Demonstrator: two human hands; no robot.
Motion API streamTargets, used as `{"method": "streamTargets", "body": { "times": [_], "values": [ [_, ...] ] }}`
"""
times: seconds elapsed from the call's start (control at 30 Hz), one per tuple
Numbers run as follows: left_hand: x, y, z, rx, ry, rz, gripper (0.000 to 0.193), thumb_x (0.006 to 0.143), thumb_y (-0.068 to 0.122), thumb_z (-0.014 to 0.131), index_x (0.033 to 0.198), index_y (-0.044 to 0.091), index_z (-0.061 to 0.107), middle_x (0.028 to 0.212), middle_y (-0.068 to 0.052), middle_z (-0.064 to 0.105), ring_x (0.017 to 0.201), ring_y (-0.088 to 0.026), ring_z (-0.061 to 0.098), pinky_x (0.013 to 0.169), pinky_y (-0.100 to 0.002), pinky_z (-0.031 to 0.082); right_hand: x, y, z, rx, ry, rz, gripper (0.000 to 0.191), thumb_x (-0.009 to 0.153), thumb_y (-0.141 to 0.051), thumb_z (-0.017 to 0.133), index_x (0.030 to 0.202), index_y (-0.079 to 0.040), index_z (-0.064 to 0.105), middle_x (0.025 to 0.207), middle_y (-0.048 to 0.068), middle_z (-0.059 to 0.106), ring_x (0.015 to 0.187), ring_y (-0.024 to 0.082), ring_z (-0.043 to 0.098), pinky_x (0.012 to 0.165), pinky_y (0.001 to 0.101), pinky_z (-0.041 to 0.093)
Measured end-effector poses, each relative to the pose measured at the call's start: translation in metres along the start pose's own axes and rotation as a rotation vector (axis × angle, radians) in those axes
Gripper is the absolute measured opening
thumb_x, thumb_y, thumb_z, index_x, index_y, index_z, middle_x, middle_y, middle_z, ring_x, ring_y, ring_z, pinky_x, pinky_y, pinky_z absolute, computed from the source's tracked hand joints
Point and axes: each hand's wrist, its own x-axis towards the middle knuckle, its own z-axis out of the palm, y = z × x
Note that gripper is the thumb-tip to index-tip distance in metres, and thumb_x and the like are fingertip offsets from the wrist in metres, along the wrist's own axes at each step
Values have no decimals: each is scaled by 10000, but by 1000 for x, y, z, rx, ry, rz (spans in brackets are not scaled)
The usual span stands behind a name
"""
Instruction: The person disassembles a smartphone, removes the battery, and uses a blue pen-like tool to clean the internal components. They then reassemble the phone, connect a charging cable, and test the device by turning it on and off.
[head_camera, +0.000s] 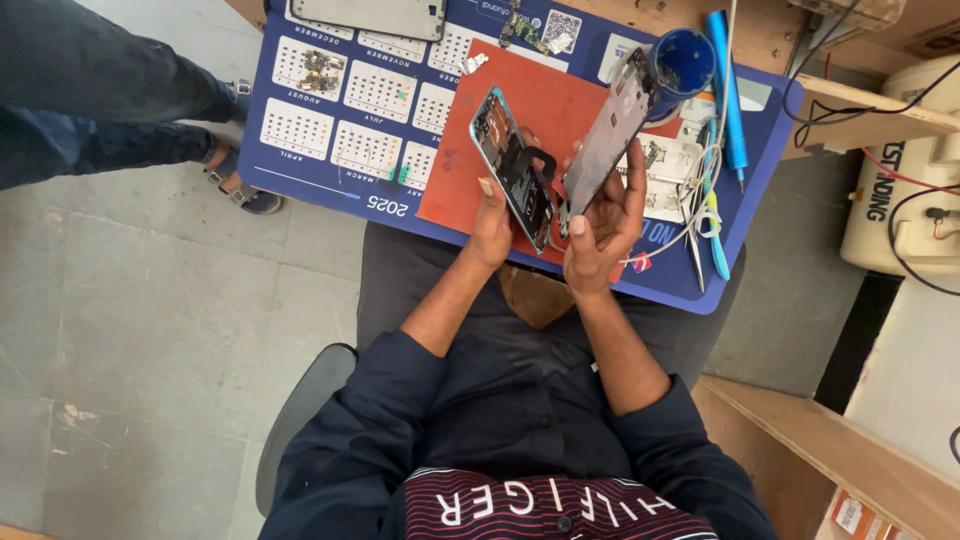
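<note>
Phone already split in two — left hand (492, 225) grips the opened body (512, 165), circuitry exposed; right hand (603, 228) clasps the detached screen panel (608, 135), both held above the red mat (545, 110). Judging by this, separation done; internals untouched.

Dark navy sleeves pushed up to the elbows, over a maroon garment with white lettering.
</note>
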Motion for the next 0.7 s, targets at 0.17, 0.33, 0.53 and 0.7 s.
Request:
{"method": "streamTargets", "body": {
  "times": [0.17, 0.33, 0.53, 0.7],
  "values": [
    [4, 13, 11, 153, 29, 82, 894, 970, 795, 402, 1481, 62, 357, 1241, -33, 516, 1215, -157, 512, 1065, -369, 478, 0, 3, 0, 6, -11, -8, 1019, 937, -377, 790, 1635, 40, 177, 1475, 277, 573, 1314, 286, 622, 1169, 407, 504],
    [8, 20, 18, 231, 42, 137, 944, 938, 830, 450, 1442, 32, 400, 1223, -43, 509, 1201, -180, 503, 1106, -382, 444, -1, 5, -3, -11, -10, -18, 993, 938, -385, 785, 1625, 47, 211, 1474, 289, 573, 1321, 291, 618, 1171, 406, 502],
    [9, 23, 19, 307, 44, 157, 941, 940, 843, 430, 1414, 30, 423, 1207, -50, 514, 1182, -186, 510, 1083, -386, 463, -2, 9, -6, -13, -15, -16, 991, 938, -398, 785, 1619, 38, 211, 1478, 287, 571, 1353, 294, 601, 1171, 401, 496],
    [8, 24, 20, 153, 20, 88, 877, 992, 778, 396, 1443, 25, 409, 1270, -79, 532, 1232, -192, 531, 1082, -383, 476, -2, 12, -6, -15, -14, -33, 976, 939, -395, 781, 1615, 34, 224, 1487, 273, 566, 1365, 300, 599, 1158, 404, 509]
  ]
}}
